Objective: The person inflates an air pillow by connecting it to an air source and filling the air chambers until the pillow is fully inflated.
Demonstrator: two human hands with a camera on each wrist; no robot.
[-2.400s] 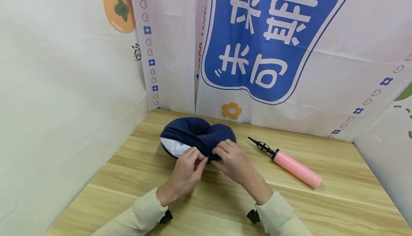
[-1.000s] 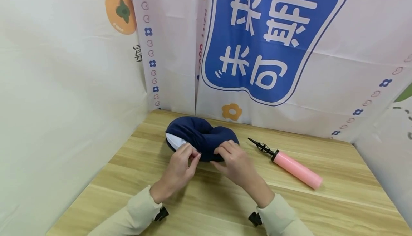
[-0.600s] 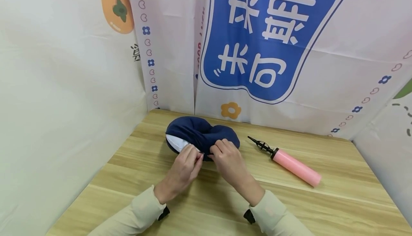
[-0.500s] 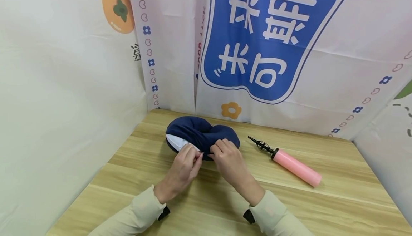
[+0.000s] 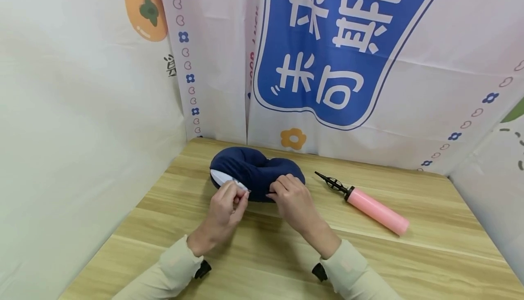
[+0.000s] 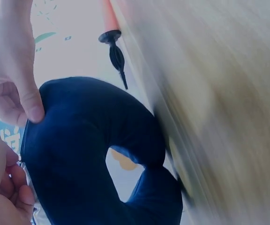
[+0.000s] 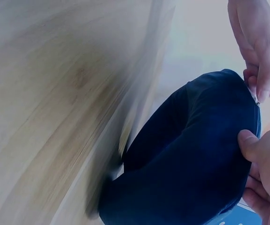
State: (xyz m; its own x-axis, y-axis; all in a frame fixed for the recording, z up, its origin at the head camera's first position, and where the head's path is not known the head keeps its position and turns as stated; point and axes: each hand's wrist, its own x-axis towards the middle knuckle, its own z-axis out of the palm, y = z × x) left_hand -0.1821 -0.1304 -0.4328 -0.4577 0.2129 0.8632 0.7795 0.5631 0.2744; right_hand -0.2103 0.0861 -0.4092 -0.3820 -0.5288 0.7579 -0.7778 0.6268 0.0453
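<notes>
A navy U-shaped neck pillow [image 5: 259,175] stands on the wooden table, its curved edge facing me. Along its left front the cover gapes, and a white inner lining [image 5: 221,178] shows as a narrow wedge. My left hand [image 5: 221,211] pinches a small zipper pull [image 7: 256,100] at the right end of that gap. Further right along the same seam, my right hand [image 5: 295,202] grips the pillow's edge between thumb and curled fingers. In the right wrist view its thumb [image 7: 250,143] presses on the navy cloth, and the fingers are behind the edge.
A pink hand pump [image 5: 378,211] with a black nozzle [image 5: 331,182] lies to the right of the pillow on the wooden table [image 5: 262,254]. Printed white cloths [image 5: 221,63] rise behind the table and along both sides.
My left hand has moved left along the pillow's front seam, and the white wedge has become smaller. My right hand keeps near the same part of the edge. The pump stays put.
</notes>
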